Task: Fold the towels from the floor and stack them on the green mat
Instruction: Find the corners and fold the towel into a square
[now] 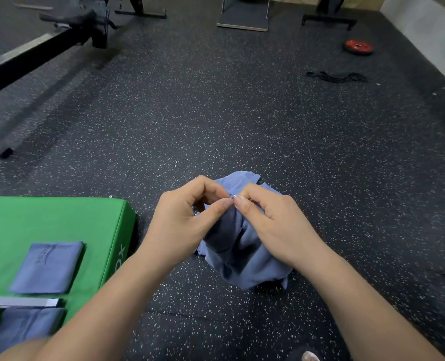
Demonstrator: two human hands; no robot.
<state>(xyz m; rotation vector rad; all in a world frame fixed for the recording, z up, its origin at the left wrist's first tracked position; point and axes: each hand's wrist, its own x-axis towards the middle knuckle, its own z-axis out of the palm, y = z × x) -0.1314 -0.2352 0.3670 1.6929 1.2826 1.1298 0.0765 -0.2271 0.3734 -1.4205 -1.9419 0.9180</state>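
A crumpled blue towel (pixel 245 251) hangs bunched over the dark speckled floor in front of me. My left hand (pixel 185 220) and my right hand (pixel 268 220) both pinch its top edge, thumbs and fingertips almost touching each other. To the left lies the thick green mat (pixel 60 220). A folded blue towel (pixel 48 267) with a printed logo rests flat on it. Another piece of blue cloth (pixel 26 327) lies at the mat's near end, partly hidden by my left arm.
A grey flat bar (pixel 20 302) lies across the mat between the two blue pieces. A black rowing machine (pixel 33 48) stands at the far left. A red weight plate (pixel 358 46) and a black band (pixel 337 76) lie at the far right.
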